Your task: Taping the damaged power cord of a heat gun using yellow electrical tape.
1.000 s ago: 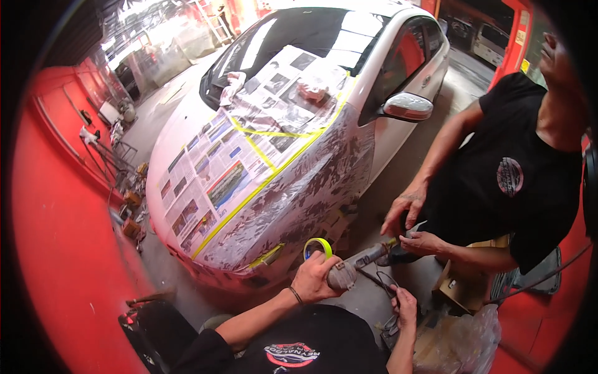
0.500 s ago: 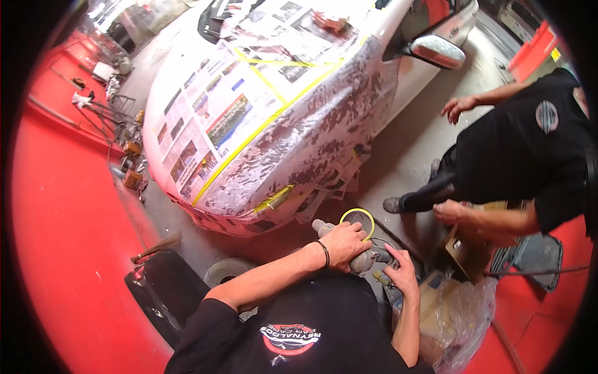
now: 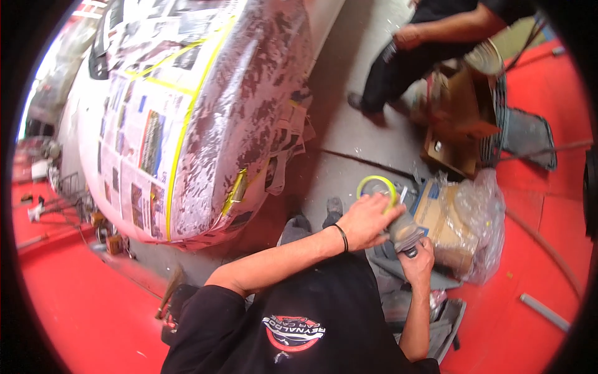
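In front of my chest, both hands are on a grey power sander [image 3: 405, 229] with a round, yellow-rimmed pad. My left hand [image 3: 369, 219] is closed over the tool beside the yellow rim [image 3: 393, 192]. My right hand [image 3: 418, 260] grips its dark lower end from below, partly hidden by the body. Ahead and left is a white car with newspaper [image 3: 134, 140] taped over its hood. Yellow tape [image 3: 187, 128] runs along the paper. The fender [image 3: 233, 118] beside it shows mottled grey and white patches.
A co-worker in black [image 3: 398, 75] stands ahead, right of the car. An open cardboard box [image 3: 464, 118] is near them. Closer to me sits a plastic-wrapped carton [image 3: 451, 221]. A hose [image 3: 545, 249] crosses the red floor at right. A broom [image 3: 171, 283] lies at lower left.
My view has swung right, so the car sits farther left. The sander and both hands have shifted right, and my right hand now grips its lower end. The co-worker's legs and hands have moved.
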`<state>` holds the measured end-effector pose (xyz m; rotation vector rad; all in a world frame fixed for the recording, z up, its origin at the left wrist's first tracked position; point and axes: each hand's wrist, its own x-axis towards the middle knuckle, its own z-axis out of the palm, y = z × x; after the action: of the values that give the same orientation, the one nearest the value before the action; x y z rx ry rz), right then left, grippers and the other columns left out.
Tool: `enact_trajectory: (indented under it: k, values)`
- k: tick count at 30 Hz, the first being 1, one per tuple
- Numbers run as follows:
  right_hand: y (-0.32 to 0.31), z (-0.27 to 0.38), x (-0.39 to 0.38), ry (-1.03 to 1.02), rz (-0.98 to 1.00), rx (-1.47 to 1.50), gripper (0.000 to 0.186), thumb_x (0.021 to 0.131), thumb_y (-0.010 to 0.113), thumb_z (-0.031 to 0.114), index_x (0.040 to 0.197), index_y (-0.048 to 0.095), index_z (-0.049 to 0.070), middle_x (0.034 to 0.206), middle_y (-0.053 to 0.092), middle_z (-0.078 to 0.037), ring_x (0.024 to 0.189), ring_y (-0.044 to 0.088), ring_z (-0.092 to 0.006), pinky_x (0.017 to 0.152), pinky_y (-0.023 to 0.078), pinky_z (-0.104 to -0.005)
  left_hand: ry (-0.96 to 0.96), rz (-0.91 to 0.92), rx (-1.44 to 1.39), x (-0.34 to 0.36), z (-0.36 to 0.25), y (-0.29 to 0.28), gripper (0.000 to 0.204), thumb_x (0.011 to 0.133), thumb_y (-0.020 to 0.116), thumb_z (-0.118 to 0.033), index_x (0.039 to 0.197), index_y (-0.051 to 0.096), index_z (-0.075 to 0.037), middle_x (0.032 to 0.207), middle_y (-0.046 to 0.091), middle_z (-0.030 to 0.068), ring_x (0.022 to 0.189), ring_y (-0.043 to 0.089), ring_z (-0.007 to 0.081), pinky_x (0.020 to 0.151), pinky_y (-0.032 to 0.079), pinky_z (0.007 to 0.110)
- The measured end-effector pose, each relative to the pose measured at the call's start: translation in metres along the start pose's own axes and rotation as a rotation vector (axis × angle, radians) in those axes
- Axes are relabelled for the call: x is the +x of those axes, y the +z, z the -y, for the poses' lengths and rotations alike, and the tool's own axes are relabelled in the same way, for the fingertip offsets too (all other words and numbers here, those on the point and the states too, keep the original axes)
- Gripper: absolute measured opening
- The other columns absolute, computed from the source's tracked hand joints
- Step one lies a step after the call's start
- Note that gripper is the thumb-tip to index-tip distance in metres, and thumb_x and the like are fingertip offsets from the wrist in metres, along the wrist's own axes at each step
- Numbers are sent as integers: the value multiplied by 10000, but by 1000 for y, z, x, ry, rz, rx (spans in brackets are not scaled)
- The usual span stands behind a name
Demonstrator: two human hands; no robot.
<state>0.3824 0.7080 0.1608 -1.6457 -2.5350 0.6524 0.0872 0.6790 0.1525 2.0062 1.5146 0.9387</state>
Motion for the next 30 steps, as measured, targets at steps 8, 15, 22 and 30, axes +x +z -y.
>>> enact_trajectory:
  k: [8, 15, 22, 30]
  values:
    - [61, -18, -33, 304, -197, 273, 469, 838, 887, 211, 1232, 793, -24, 1220, 689, -206, 1160, 698, -421, 1028, 567, -504, -696, 570, -725, -39, 12, 111, 814, 950, 927, -472, 1544, 644, 8, 1384, 740, 208, 1165, 739, 312, 1072, 575, 423]
    - [98, 36, 4, 213, 68, 259, 477, 836, 852, 241, 1200, 763, -54, 1338, 647, -231, 1279, 669, -448, 1104, 571, -538, -1255, -131, -1255, -19, 11, 131, 353, 963, 948, -201, 1232, 756, -78, 1114, 771, 31, 1010, 733, 181, 913, 600, 364]
    - [69, -10, 11, -67, 106, 712, 690, 937, 886, 402, 1506, 620, 116, 1331, 673, -198, 1201, 715, -434, 1001, 601, -558, -1207, -423, -1142, -24, 32, 103, 141, 1005, 819, -131, 1097, 745, -52, 972, 746, 56, 891, 718, 173, 805, 586, 355]
    - [107, -131, 19, 203, 177, 400, 288, 1027, 786, 343, 1141, 849, 86, 981, 808, -250, 943, 800, -459, 861, 623, -566, -1124, -741, -717, -97, -11, 24, 179, 922, 756, -48, 1058, 641, -73, 829, 646, 54, 701, 629, 175, 668, 529, 342]
